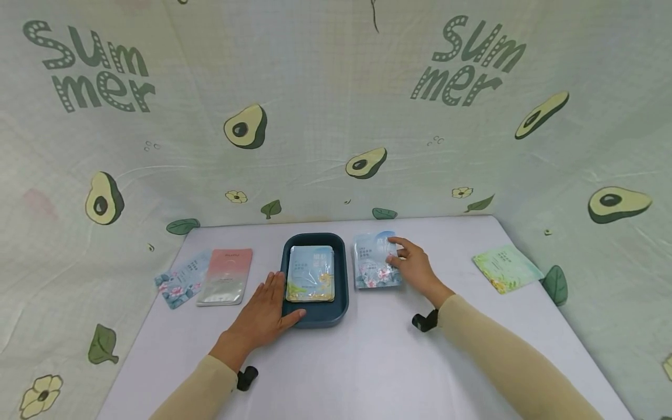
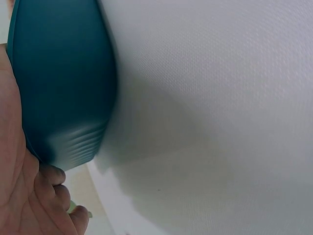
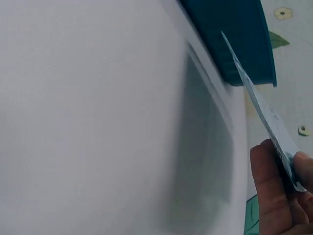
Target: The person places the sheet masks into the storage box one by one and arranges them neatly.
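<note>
A dark blue tray (image 1: 342, 291) (image 2: 63, 73) sits mid-table and holds a light blue sachet (image 1: 310, 273). My left hand (image 1: 275, 297) (image 2: 22, 196) lies flat against the tray's left front side, fingers straight, thumb along the front rim. Just right of the tray, my right hand (image 1: 397, 258) (image 3: 274, 196) pinches a blue floral sachet (image 1: 371, 262) (image 3: 264, 115) by its right edge. The right wrist view shows that sachet tilted up off the table, with the tray (image 3: 239, 34) behind it.
At the left lie a blue floral sachet (image 1: 181, 279) and a pink sachet (image 1: 227, 276). A green sachet (image 1: 506, 268) lies at the far right. A white table (image 1: 367, 361) is enclosed by avocado-print cloth walls (image 1: 315, 116).
</note>
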The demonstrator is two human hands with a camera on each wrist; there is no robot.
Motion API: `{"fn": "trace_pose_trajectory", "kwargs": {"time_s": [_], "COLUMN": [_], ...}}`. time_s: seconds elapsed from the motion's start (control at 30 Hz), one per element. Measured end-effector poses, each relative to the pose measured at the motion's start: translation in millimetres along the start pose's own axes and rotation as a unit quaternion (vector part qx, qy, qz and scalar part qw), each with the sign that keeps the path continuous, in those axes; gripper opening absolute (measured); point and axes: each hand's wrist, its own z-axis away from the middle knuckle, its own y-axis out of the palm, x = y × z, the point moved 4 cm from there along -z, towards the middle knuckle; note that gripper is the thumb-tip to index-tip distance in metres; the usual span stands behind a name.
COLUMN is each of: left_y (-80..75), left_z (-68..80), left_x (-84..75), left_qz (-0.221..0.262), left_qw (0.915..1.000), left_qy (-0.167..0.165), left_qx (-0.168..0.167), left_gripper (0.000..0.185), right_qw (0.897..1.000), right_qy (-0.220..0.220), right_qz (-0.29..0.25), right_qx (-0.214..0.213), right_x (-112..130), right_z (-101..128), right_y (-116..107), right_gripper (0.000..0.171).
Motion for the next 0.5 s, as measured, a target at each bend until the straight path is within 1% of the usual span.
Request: {"fn": "trace_pose_trajectory", "kwargs": {"time_s": [0.17, 0.23, 0.37, 0.5], "left_y": [0.0, -0.1, -0.7, -1.8], "left_z": [-0.3, -0.3, -0.1, 0.4], "left_x": [0.3, 0.2, -0.3, -1.2], "left_qz": [0.003, 0.004, 0.007, 0.013], "left_qw": [1.0000, 1.0000, 1.0000, 0.9999], "left_qy": [-0.002, -0.002, -0.005, -0.006], "left_qx": [0.001, 0.003, 0.005, 0.005], "left_gripper": [0.113, 0.113, 0.113, 0.112], "right_qw": [0.999, 0.999, 0.999, 0.999], "right_qy": [0.018, 0.020, 0.018, 0.010], "right_qz": [-0.038, -0.033, -0.004, 0.016], "right_qx": [0.018, 0.025, 0.036, 0.037], "right_x": [1.1, 1.6, 2.9, 4.1], "right_z": [-1.4, -1.5, -1.0, 0.1], "right_y": [-2.0, -2.2, -2.4, -2.8], "right_gripper": [0.051, 0.050, 0.052, 0.052]}}
